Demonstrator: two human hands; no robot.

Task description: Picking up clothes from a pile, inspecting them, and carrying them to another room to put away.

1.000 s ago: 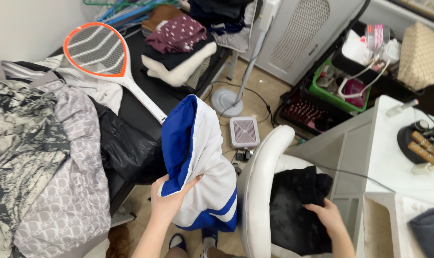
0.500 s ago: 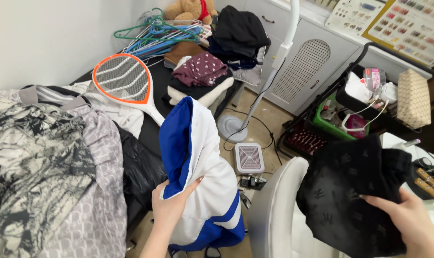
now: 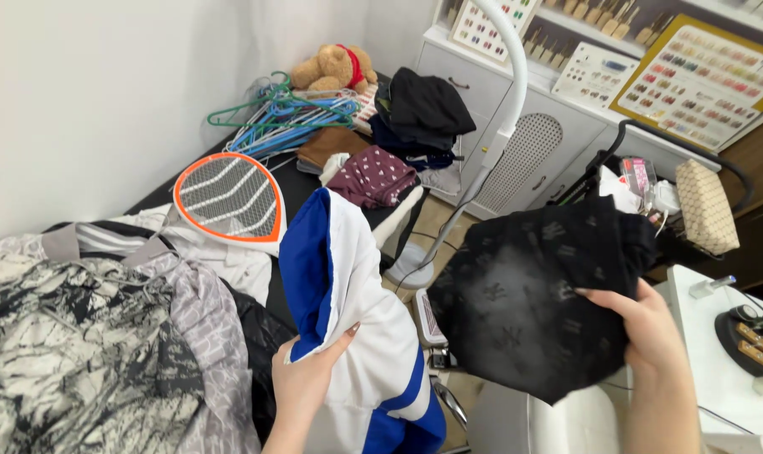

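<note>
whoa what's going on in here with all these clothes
A person is holding up two garments at once. The left hand grips a blue and white garment that hangs down, and the right hand lifts a black patterned garment above a white chair. To the left, a black bed is heaped with more clothes, an orange-rimmed racket-shaped swatter, a pile of hangers and a teddy bear.

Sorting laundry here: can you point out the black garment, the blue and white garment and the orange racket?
black garment [image 3: 524, 294], head view, middle of the fabric
blue and white garment [image 3: 348, 277], head view, white panel
orange racket [image 3: 227, 196], head view, mesh
</note>
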